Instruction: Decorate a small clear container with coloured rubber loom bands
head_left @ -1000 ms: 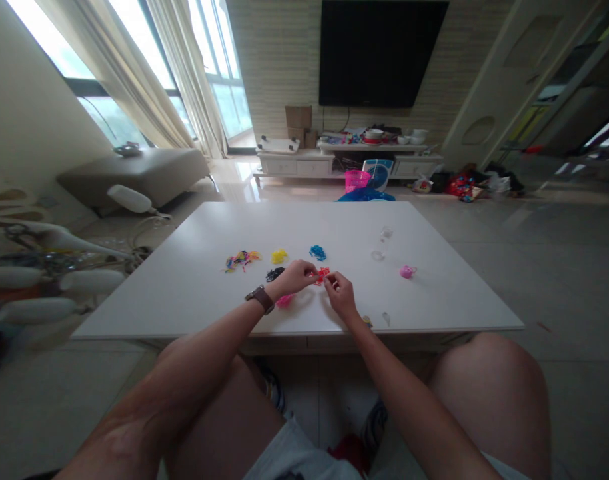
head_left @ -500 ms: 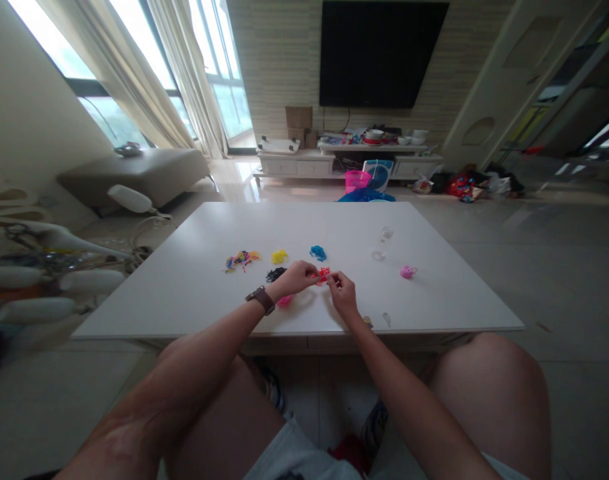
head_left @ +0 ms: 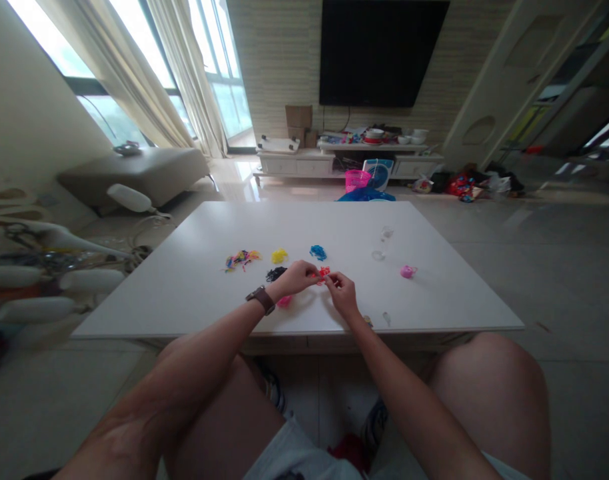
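My left hand (head_left: pixel 300 277), with a dark watch on its wrist, is closed in a pinch at the left side of a small red pile (head_left: pixel 324 271) that looks like rubber bands. Close to it on the right, my right hand (head_left: pixel 340 287) is also pinched, fingertips almost meeting the left ones. What the fingertips hold is too small to make out. Around the hands lie similar piles: black (head_left: pixel 274 274), yellow (head_left: pixel 279 256), blue (head_left: pixel 318 253) and pink (head_left: pixel 284 302), the pink partly hidden by my left wrist. A mixed-colour pile (head_left: pixel 242 259) lies farther left.
On the white table (head_left: pixel 194 293), a pink object (head_left: pixel 408 271), a clear ring (head_left: pixel 378 255) and a clear small item (head_left: pixel 386 233) lie to the right. Two little items, one clear (head_left: pixel 386 319), lie near the front edge. A pink basket (head_left: pixel 357 180) stands beyond the table.
Both hands stay over the red pile. My right fingertips have shifted very slightly left, toward my left hand. The piles look the same.
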The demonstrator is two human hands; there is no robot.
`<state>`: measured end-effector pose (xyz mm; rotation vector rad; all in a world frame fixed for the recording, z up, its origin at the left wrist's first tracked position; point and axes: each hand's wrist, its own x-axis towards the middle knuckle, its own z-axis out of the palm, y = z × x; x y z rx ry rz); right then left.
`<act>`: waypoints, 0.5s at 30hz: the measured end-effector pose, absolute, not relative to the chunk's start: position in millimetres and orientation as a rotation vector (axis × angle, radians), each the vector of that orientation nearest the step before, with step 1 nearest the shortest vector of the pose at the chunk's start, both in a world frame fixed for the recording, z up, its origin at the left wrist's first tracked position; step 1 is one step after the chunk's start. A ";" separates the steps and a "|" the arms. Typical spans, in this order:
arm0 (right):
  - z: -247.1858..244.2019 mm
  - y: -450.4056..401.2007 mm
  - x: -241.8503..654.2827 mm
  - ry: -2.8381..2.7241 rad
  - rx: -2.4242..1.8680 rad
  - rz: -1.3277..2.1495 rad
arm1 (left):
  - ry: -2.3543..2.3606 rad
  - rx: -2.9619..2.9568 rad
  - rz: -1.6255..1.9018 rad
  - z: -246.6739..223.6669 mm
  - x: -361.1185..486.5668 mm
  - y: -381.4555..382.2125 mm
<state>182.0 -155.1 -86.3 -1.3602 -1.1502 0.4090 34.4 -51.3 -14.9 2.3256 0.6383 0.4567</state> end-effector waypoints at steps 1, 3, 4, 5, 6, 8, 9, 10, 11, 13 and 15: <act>-86.3 -155.2 182.0 -1.147 -1.359 0.412 | 0.647 2.321 0.461 -14.0 34.5 -51.5; -86.2 -155.3 182.0 -1.142 -1.360 0.418 | 0.666 2.301 0.476 -12.8 34.7 -51.5; -86.2 -155.3 182.0 -1.143 -1.362 0.421 | 0.673 2.283 0.485 -12.5 34.9 -51.3; -86.2 -155.4 182.0 -1.145 -1.364 0.422 | 0.678 2.262 0.493 -12.5 35.1 -51.0; -86.2 -155.4 182.0 -1.147 -1.367 0.421 | 0.682 2.240 0.499 -12.6 35.2 -50.6; -86.2 -155.4 181.9 -1.150 -1.372 0.418 | 0.684 2.199 0.510 -13.1 35.6 -50.1; -86.1 -155.4 181.8 -1.150 -1.374 0.417 | 0.685 2.181 0.519 -13.3 35.9 -50.0; -86.0 -155.5 181.8 -1.151 -1.375 0.417 | 0.688 2.163 0.528 -13.4 36.2 -50.1; -85.8 -155.6 181.7 -1.153 -1.378 0.417 | 0.694 2.142 0.538 -13.3 36.5 -50.5; -85.3 -156.0 181.6 -1.157 -1.385 0.414 | 0.706 2.099 0.554 -12.6 37.0 -51.6; -84.6 -156.4 181.4 -1.160 -1.394 0.413 | 0.714 2.066 0.556 -11.4 37.3 -53.0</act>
